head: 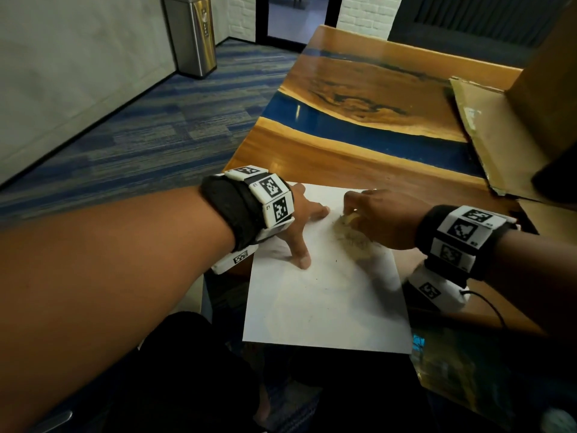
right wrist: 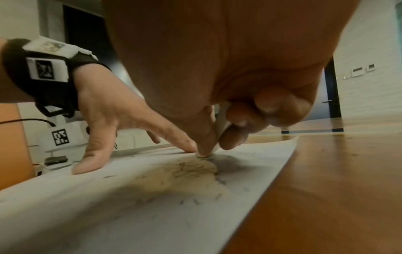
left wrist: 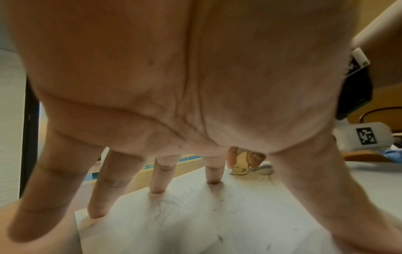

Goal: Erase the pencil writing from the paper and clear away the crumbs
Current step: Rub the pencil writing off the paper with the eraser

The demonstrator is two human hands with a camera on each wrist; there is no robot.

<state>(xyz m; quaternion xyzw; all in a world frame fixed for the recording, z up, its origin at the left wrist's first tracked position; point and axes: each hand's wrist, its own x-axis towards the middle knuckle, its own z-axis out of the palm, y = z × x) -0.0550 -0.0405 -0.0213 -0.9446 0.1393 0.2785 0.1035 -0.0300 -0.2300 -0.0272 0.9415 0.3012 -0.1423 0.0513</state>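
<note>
A white sheet of paper (head: 324, 301) lies at the near edge of the wooden table (head: 359, 157). My left hand (head: 304, 226) presses on its upper left part with straight, spread fingers (left wrist: 158, 175). My right hand (head: 374, 214) pinches a pale eraser (head: 348, 218) and holds its tip on the paper, near the top. A smudged patch (right wrist: 185, 171) with dark crumbs (right wrist: 195, 201) spreads just below the eraser (right wrist: 222, 128). Faint pencil writing (left wrist: 169, 209) shows under my left palm.
An opened cardboard box (head: 512, 132) stands on the table at the right. A blue resin band (head: 359, 132) runs across the tabletop. A metal bin (head: 193, 35) stands on the carpet by the far wall. The paper's near end overhangs the table edge.
</note>
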